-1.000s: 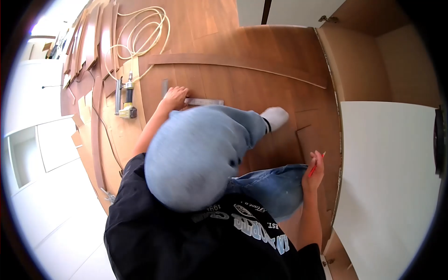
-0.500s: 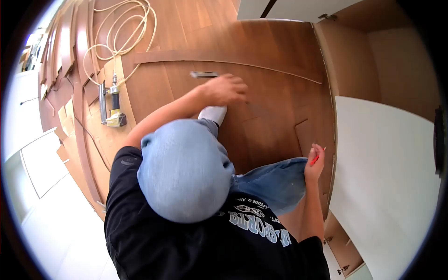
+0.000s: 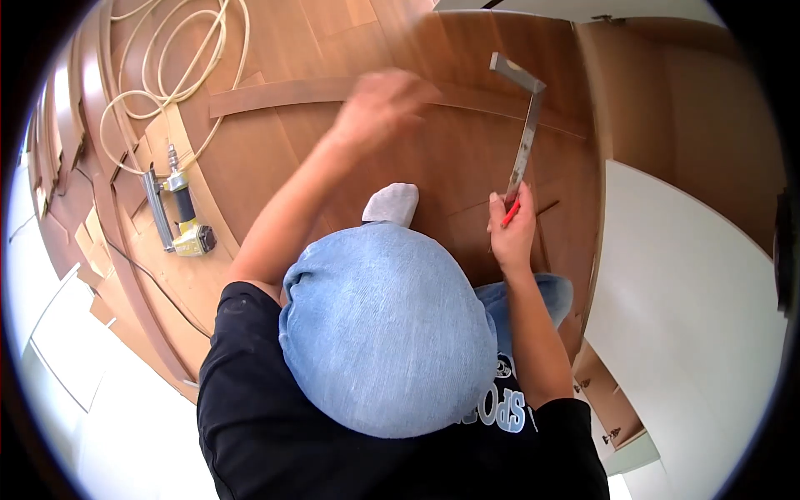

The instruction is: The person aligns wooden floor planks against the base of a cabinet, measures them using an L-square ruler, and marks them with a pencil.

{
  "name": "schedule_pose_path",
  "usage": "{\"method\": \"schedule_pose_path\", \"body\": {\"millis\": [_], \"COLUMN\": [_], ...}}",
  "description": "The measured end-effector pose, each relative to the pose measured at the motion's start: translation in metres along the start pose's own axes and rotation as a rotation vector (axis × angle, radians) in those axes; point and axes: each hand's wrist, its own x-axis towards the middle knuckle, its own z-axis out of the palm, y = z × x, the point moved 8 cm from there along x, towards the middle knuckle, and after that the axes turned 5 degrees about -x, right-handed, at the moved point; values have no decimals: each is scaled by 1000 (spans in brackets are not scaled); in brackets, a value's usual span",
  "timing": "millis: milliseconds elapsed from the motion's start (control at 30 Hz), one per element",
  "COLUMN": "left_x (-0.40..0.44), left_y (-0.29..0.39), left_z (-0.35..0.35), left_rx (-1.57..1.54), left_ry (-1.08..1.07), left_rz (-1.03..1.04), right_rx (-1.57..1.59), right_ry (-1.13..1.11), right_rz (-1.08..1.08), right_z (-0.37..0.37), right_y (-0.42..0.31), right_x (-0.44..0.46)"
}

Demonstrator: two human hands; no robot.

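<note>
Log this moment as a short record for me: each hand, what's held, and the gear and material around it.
Left hand: blurred, overlapping the long wooden strip in view; grip and contact unclear
Right hand: holding metal square and red pencil
Square position: long leg extends away from the person, short leg at far end
Nailer: lying at left on tan sheet
Hose: loosely coiled beyond nailer

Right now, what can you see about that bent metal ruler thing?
The bent metal ruler is L-shaped: a long, silvery-grey blade with dark smudges, and a shorter arm at the far end. It slants forward over the brown floor. The right hand grips its near end, beside a red pencil.
</note>
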Motion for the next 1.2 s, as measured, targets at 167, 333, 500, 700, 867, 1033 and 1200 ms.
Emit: {"method": "schedule_pose_path", "body": {"millis": [167, 333, 500, 700, 867, 1033, 1200], "left_x": [-45, -58, -56, -36, -43, -44, -43], "left_y": [-97, -57, -41, -54, -53, -45, -36], "left_z": [14, 25, 20, 44, 51, 48, 49], "left_rx": [223, 124, -52, 81, 89, 69, 83], "left_ry": [-221, -323, -52, -14, -12, -63, -146], "left_rz": [-319, -305, -508, -367, -293, -231, -180], "right_rx": [-190, -292, -258, -316, -401, -449, -539], "right_ry": [17, -40, -78, -135, -154, -165, -74], "right_rz": [-162, -168, -176, -162, -152, -111, -270], "right_z": [35, 88, 108, 117, 121, 124, 125], "right_y": [23, 24, 46, 56, 63, 62, 57], "right_x": [23, 20, 10, 16, 16, 6, 7]}}
